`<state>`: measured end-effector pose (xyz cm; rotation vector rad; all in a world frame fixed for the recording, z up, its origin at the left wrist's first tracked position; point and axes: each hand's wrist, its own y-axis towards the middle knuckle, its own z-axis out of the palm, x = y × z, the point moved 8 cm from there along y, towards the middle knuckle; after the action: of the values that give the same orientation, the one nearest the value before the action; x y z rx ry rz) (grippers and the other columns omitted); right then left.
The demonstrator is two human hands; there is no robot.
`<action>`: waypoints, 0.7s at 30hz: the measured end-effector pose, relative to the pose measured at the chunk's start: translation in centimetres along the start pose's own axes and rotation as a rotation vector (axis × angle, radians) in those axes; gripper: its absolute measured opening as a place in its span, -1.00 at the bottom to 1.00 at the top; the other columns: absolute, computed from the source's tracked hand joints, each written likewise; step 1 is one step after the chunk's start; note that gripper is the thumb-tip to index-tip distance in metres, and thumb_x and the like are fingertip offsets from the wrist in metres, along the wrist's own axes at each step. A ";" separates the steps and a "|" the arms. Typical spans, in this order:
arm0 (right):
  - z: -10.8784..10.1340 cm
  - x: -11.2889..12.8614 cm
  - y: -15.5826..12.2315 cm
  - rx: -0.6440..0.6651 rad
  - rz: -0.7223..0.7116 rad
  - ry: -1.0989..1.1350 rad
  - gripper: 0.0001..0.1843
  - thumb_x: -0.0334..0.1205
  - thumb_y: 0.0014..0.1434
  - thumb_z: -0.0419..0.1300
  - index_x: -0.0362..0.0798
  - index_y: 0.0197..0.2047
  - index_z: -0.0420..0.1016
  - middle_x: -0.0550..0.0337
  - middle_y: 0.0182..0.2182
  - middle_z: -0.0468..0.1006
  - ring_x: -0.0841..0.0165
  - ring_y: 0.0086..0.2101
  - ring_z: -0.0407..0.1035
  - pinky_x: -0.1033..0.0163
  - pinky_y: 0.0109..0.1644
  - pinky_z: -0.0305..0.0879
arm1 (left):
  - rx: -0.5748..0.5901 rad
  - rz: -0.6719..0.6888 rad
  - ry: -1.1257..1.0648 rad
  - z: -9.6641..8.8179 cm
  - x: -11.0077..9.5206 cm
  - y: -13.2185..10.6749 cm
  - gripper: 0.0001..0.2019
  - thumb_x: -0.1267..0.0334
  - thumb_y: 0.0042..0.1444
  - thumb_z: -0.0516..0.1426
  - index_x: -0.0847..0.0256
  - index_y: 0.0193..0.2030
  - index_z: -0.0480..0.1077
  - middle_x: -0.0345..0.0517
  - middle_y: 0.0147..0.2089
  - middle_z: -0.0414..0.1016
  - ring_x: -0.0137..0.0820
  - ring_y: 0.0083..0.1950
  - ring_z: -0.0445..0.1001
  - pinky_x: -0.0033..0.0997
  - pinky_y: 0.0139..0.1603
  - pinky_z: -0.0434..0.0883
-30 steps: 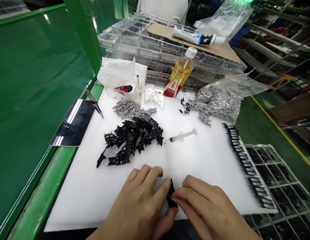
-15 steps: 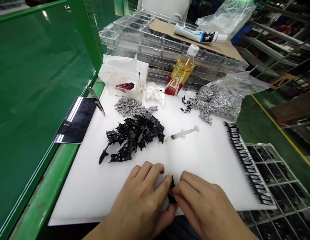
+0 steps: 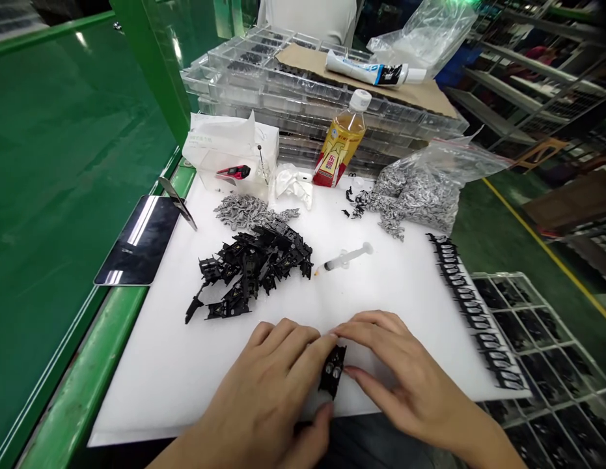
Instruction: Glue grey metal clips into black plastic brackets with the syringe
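A small black plastic part (image 3: pixel 333 371) with two round grey pieces on its face is in my left hand (image 3: pixel 278 384), at the near side of the white work surface. The left index finger lies along the part's left edge, and the thumb is below it. My right hand (image 3: pixel 395 371) is at the part's right side, thumb and index finger apart. Its index fingertip is by the part's top end and the thumb tip close to the right edge; whether they touch is unclear. Beyond the hands lie a heap of similar black parts (image 3: pixel 254 267) and a syringe (image 3: pixel 346 256).
Grey pieces (image 3: pixel 241 212) lie behind the heap, and a plastic bag (image 3: pixel 420 195) of them sits at right. A bottle (image 3: pixel 342 140) stands before stacked clear trays (image 3: pixel 283 98). A row of black parts (image 3: pixel 471 309) lines the right edge. A tablet (image 3: pixel 137 241) is at left.
The right fingers have spread from a pinch on the black part, and its face with two grey pieces now shows. The left hand keeps its grip. The view has shifted slightly.
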<state>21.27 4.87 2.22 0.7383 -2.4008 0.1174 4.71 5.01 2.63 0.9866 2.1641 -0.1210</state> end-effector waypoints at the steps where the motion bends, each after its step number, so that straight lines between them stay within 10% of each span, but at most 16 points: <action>1: 0.1 0.1 0.0 -0.003 -0.026 -0.009 -0.49 -0.36 0.41 0.24 0.08 0.36 0.32 0.15 0.08 0.60 0.26 0.15 0.38 0.09 0.25 0.39 | -0.022 0.005 0.007 0.0 0.0 -0.1 -0.54 0.34 0.26 0.24 0.21 0.28 0.33 -0.06 0.10 0.51 -0.19 0.03 0.37 -0.07 -0.03 0.32; 4: 0.1 0.3 -0.3 -0.023 -0.065 -0.004 -0.60 -0.39 0.40 0.27 0.03 0.25 0.40 0.16 -0.02 0.64 0.28 0.00 0.43 0.10 0.12 0.42 | -0.096 0.033 0.015 0.1 0.1 -0.3 -0.87 0.41 0.36 0.20 0.18 0.01 0.44 -0.14 -0.02 0.54 -0.27 -0.03 0.37 -0.14 -0.07 0.28; 21: -0.3 -0.7 -0.5 -0.145 0.005 0.128 -0.65 -0.38 0.38 0.29 0.02 0.18 0.44 0.16 -0.10 0.66 0.29 -0.10 0.48 0.09 0.02 0.39 | -0.222 0.008 -0.051 -1.0 0.6 0.2 -0.81 0.53 0.39 0.16 0.20 0.00 0.52 -0.09 -0.09 0.55 -0.35 -0.06 0.39 -0.32 -0.03 0.46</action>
<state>22.15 4.88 2.05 0.6379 -2.2623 -0.0067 4.03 5.92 2.98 0.8556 2.0742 0.0957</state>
